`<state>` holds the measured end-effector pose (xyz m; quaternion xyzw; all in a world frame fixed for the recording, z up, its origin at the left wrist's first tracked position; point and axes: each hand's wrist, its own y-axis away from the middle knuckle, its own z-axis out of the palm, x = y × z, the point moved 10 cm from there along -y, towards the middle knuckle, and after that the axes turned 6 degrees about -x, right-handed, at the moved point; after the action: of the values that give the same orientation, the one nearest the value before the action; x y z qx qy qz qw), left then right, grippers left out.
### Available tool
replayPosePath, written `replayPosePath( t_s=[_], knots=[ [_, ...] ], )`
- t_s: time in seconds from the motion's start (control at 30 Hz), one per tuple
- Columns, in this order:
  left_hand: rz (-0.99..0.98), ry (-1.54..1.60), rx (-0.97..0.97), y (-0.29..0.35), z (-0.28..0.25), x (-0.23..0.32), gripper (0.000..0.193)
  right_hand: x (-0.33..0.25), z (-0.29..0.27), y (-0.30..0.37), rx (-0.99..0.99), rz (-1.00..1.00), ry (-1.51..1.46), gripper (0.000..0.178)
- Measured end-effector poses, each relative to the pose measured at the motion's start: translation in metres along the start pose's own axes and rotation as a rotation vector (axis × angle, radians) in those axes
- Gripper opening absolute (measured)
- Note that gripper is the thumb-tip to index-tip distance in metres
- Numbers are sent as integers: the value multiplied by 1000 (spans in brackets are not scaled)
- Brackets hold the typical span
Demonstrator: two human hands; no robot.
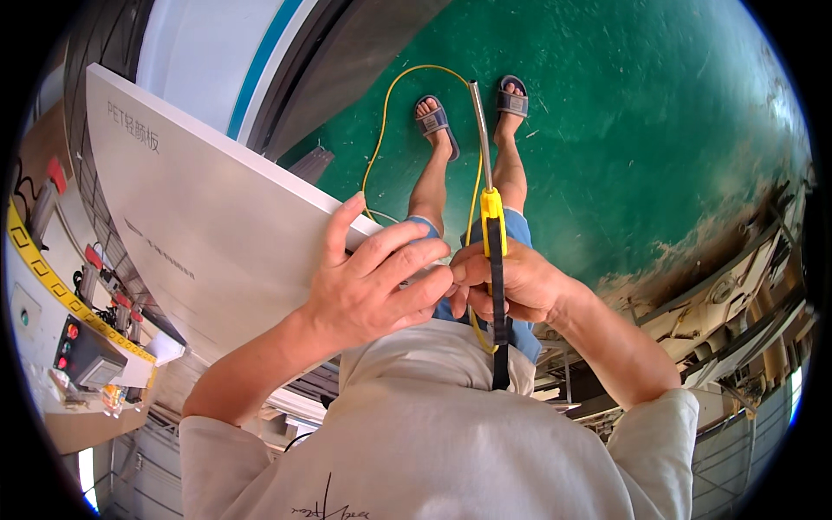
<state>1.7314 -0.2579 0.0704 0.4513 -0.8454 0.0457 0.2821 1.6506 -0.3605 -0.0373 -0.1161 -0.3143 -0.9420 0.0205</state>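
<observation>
My left hand [368, 282] reaches over the near corner of a large white panel [217, 234]. Its outer fingers fan out, one lying against the panel's edge. The other fingertips bend inward and meet those of my right hand [524, 282]; anything small between them is hidden. An air blow gun [492, 211], yellow and black with a long metal nozzle, is held in my right hand. The nozzle points away from me, toward the floor between my feet.
A yellow hose [386, 108] loops across the green floor [598, 130] near my feet. On the left stands a machine with a control box [91, 355] and a yellow strip [65, 290]. Board offcuts [737, 321] are piled to the right.
</observation>
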Motion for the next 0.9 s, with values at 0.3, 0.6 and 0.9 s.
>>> replayPosePath(
  t_s=[0.3,0.6,0.9],
  knots=[
    [7,-49,-64,-4,0,12,27,9,-26,-17,-114,-378,-382,43],
    [-52,-245,-133,12,7,32,49,16,-81,57,459,-849,-326,35],
    [-4,-100,137,18,-12,34,34,22,-50,143,466,-1135,-332,16]
  ],
)
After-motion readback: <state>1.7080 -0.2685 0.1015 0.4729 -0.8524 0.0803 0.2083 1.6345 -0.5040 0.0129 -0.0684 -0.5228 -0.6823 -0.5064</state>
